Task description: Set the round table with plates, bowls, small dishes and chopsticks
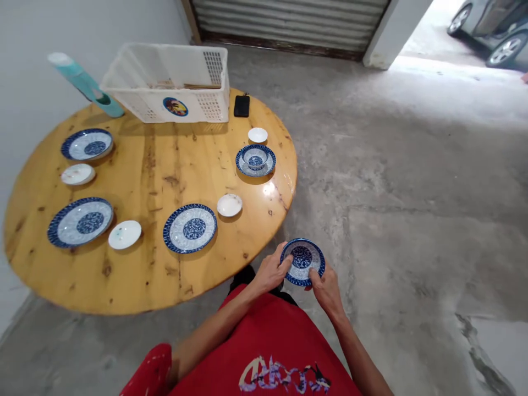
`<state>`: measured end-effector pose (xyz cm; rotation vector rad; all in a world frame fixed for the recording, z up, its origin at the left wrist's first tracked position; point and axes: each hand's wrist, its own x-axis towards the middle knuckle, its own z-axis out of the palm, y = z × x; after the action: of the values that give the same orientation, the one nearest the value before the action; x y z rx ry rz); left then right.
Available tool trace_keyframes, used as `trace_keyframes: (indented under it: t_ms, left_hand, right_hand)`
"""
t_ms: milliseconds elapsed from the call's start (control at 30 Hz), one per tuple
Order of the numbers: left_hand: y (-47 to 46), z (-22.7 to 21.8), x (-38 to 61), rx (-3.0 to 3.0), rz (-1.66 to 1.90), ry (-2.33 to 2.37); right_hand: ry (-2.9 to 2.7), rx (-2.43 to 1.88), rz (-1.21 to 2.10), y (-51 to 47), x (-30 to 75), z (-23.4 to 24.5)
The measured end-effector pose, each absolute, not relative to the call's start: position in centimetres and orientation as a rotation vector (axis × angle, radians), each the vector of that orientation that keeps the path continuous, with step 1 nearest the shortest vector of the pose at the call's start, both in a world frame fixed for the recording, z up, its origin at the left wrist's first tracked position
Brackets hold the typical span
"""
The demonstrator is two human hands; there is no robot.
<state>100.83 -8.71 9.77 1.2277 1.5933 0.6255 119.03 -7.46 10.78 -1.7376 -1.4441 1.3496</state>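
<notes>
A blue-and-white patterned bowl (303,260) is held in front of my body, off the table's right edge, above the concrete floor. My left hand (273,269) grips its left rim and my right hand (325,289) grips its lower right rim. The round wooden table (152,181) lies to the left. On it a matching bowl sits on a blue plate (256,160) at the right side. Three more blue plates lie there: one in front (190,227), one at the left (80,221), one far left (87,144).
Small white saucers (229,204) (124,234) (78,174) and a white cup (258,135) lie beside the plates. A white plastic basket (171,82), a teal bottle (82,82) and a black phone (241,105) stand at the table's back. Cars are parked top right.
</notes>
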Motion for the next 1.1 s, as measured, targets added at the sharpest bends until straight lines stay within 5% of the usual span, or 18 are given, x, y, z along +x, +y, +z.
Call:
trace_keyframes:
  t_ms: [667, 1100]
  left_hand:
    - [8.4, 14.4, 94.6, 1.131, 0.843, 1.967]
    - [18.9, 14.0, 85.1, 1.040, 0.554, 2.416]
  right_hand:
    - [-1.811, -1.347, 1.547, 17.5, 110.6, 13.2]
    - [-2.037, -1.138, 1.633, 30.3, 98.6, 12.3]
